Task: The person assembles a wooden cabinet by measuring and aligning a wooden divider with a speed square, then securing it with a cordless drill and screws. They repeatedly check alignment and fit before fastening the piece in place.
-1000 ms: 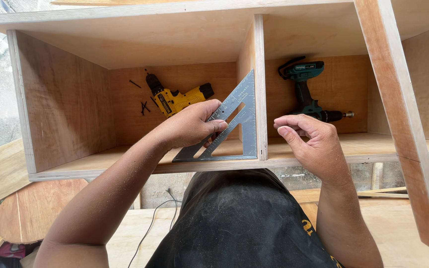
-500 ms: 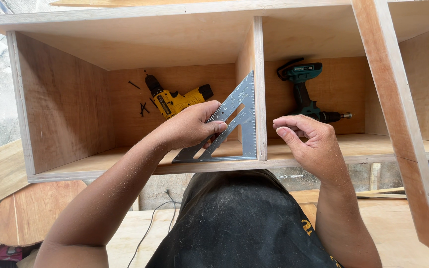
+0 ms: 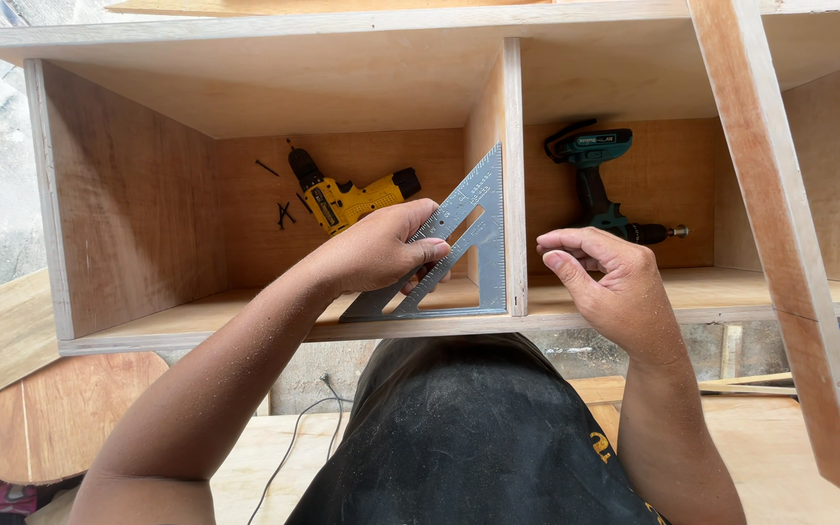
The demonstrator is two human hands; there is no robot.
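Snugly, square (image 3: 459,248) against divider (image 3: 511,146)

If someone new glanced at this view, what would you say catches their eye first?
The grey metal square, pressed by the left hand into the corner where the plywood divider meets the shelf. The right hand rests just right of that divider. Behind lie a yellow drill in the left bay and a teal drill in the right.

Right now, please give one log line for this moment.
left hand: holds square against divider | right hand: at divider edge, empty | drills: yellow, teal
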